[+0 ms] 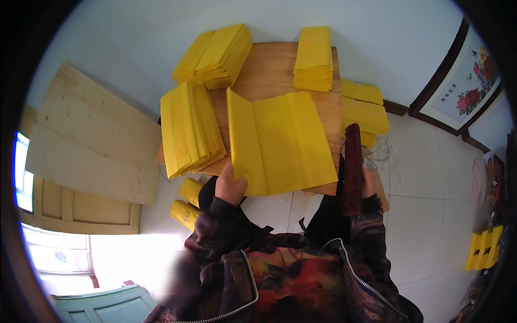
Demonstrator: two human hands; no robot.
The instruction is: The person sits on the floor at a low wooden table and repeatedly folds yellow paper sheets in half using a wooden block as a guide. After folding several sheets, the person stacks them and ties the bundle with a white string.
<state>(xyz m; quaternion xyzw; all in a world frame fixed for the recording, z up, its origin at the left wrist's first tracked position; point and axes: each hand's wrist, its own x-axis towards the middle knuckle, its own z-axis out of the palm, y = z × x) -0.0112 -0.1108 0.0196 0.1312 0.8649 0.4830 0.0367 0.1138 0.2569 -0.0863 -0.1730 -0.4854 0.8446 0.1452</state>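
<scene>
Past table edge (pixel 327 188) — yellow sheet (pixel 288 142) juts.

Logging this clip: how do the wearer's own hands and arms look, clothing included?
The left hand has no glove; the right hand, partly hidden, shows bare fingers too. Both sleeves are dark with mottled reddish-brown patterning, ending in dark cuffs.

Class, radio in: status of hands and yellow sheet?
Left hand grips yellow sheet at near-left corner. Right hand holds dark red bar. Yellow stack close left.
</scene>
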